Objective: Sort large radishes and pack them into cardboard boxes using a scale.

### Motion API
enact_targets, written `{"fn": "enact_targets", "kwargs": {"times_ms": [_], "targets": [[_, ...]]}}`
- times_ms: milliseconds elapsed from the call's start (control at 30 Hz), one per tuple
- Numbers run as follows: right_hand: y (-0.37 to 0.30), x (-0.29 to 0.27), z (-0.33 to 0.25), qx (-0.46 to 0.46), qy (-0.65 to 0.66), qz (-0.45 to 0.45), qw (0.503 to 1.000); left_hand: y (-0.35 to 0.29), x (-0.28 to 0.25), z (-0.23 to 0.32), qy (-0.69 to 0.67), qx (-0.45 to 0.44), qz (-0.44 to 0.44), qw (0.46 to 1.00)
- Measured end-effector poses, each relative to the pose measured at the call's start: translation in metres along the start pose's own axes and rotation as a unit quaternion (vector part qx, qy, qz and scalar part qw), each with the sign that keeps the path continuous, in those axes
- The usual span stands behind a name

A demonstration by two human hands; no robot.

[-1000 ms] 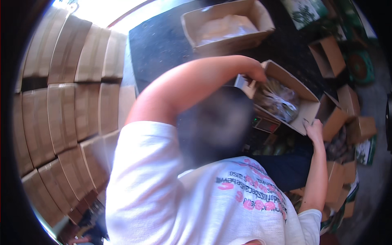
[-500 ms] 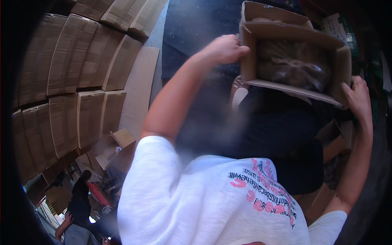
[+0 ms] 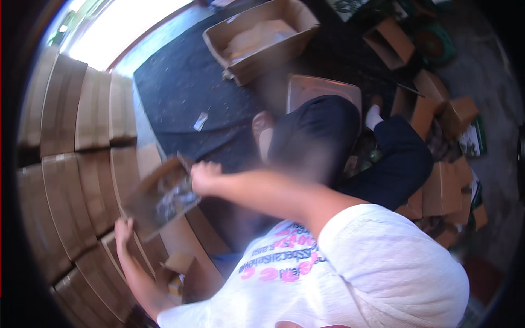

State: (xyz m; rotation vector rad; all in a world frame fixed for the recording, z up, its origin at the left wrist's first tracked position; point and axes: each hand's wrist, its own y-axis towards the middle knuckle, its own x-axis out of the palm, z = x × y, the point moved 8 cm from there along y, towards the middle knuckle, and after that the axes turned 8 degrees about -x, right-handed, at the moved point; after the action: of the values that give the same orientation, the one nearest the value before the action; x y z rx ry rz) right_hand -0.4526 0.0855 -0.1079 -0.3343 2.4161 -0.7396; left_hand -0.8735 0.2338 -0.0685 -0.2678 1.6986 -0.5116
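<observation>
A small open cardboard box [image 3: 143, 203] is held out to my left, tilted and a little blurred. Shiny clear plastic [image 3: 175, 201] shows inside it; what the plastic wraps cannot be made out. My left hand [image 3: 124, 229] is closed on the box's near left edge. With fingers wrapped round the opposite upper edge, my right hand [image 3: 206, 177] grips it too, its arm reaching across my body. The box is beside the stacked cartons, and whether it touches them is unclear.
Closed cartons [image 3: 57, 199] form a wall on the left. A large open carton [image 3: 257, 65] holding brown paper stands ahead on a dark sheet [image 3: 180, 82]. A shallow plastic tub [image 3: 350, 95] is by my legs. Several small open boxes [image 3: 443, 186] crowd the right side.
Both hands have carried the box from the upper right across to the left, next to the stacked cartons. My view has swung too, now showing the large carton and bright opening.
</observation>
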Motion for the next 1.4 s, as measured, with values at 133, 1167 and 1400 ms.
{"fn": "enact_targets", "kwargs": {"times_ms": [133,1167,1400], "targets": [[-0.036,-0.002,-0.030,-0.122,-0.019,-0.134,0.983,0.007,0.047,0.003,0.123,-0.054,-0.117,0.984],[-0.719,-0.228,0.471,0.625,-0.266,0.300,0.670,-0.061,-0.294,0.748,-0.314,0.440,0.131,0.831],[-0.754,-0.444,0.323,0.417,-0.335,0.518,0.668,-0.212,-0.255,0.875,-0.439,0.491,-0.103,0.745]]}}
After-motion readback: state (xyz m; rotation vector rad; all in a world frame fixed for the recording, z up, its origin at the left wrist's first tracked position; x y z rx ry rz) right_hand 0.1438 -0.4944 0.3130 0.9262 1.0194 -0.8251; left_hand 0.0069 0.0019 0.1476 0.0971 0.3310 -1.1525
